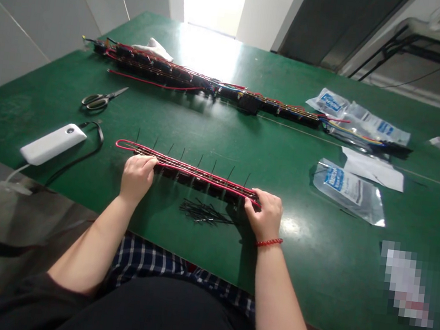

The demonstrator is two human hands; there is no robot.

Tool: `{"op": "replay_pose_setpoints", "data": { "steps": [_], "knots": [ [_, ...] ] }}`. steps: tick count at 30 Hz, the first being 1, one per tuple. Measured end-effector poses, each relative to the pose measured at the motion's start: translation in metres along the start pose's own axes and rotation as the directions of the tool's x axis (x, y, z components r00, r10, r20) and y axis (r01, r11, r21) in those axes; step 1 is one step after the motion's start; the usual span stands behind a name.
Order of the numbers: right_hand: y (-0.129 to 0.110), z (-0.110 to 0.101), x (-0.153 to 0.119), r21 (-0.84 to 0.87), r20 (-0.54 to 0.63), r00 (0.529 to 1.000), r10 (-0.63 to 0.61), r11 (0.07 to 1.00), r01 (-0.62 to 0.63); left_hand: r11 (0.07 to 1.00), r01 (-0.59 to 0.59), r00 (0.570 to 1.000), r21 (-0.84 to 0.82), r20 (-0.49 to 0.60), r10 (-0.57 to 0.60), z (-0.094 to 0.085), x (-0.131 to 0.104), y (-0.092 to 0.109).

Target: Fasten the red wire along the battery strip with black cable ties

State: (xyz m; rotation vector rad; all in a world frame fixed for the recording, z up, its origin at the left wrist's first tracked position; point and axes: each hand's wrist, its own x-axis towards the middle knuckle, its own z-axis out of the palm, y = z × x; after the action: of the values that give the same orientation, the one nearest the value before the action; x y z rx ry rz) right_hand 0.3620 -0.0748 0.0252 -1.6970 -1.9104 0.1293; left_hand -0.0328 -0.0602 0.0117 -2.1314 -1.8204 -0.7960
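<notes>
A long wiring assembly [198,175] with red wires lies across the green table in front of me. Thin black cable ties stand up along its length, and a red wire loop extends past its left end. My left hand [138,174] is closed around the assembly near that end. At the other end, my right hand [266,212] grips it between thumb and fingers; a red bracelet is on that wrist. Loose black cable ties [206,212] lie in a small heap between my hands, on the near side. The fingertips' undersides are hidden.
A longer wired assembly [247,101] stretches across the table's far part. Scissors [102,101] and a white box-like device [53,144] with a cable lie at left. Plastic bags [348,190] and a white paper [374,169] are at right, near a blurred-out patch.
</notes>
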Motion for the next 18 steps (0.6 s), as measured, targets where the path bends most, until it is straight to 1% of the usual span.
{"op": "replay_pose_setpoints", "data": {
  "steps": [7, 13, 18],
  "knots": [
    [0.002, 0.001, 0.0, -0.002, 0.005, 1.0, -0.011, 1.0, 0.012, 0.996, -0.078, 0.996, -0.034, 0.033, 0.079, -0.002, 0.008, -0.011],
    [0.007, 0.004, 0.0, -0.009, -0.004, 0.999, -0.046, 0.999, 0.046, 0.993, -0.118, 0.991, -0.007, -0.058, 0.118, 0.005, 0.006, -0.015],
    [0.007, 0.005, 0.0, 0.001, -0.01, 0.998, -0.054, 0.999, 0.054, 0.993, -0.116, 0.992, -0.018, -0.048, 0.115, 0.007, 0.004, -0.015]
  ]
}}
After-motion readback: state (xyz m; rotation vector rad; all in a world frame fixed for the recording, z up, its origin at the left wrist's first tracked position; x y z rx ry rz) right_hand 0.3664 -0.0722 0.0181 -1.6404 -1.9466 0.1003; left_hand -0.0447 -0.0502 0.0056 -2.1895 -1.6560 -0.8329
